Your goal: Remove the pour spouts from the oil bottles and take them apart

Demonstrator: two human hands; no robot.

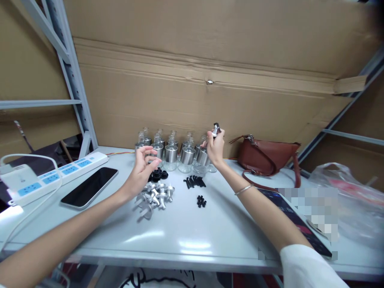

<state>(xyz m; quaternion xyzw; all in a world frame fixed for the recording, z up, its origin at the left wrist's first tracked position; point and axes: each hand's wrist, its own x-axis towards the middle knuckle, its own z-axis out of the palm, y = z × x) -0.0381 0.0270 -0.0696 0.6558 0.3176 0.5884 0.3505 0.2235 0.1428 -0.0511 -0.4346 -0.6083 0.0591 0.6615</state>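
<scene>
My right hand (216, 148) is closed around a small silver-and-black spout piece (216, 130), raised beside the bottles at the right end of the group. My left hand (144, 166) hovers with fingers apart and holds nothing. Just below it lie black round stoppers (156, 175) and a pile of silver metal spout parts (154, 197). Several glass bottles with metal sleeves (171, 154) stand in rows behind; my hands hide some of them. Black narrow strip-like pieces (194, 182) and tiny black caps (201, 201) lie between my arms.
On the left are a power strip (67, 172) with a charger and a black phone (90, 188). To the right lie a brown leather bag (264, 156), another phone (295, 222) and a clear plastic bag (351, 204). Cardboard (210, 108) walls the table's back.
</scene>
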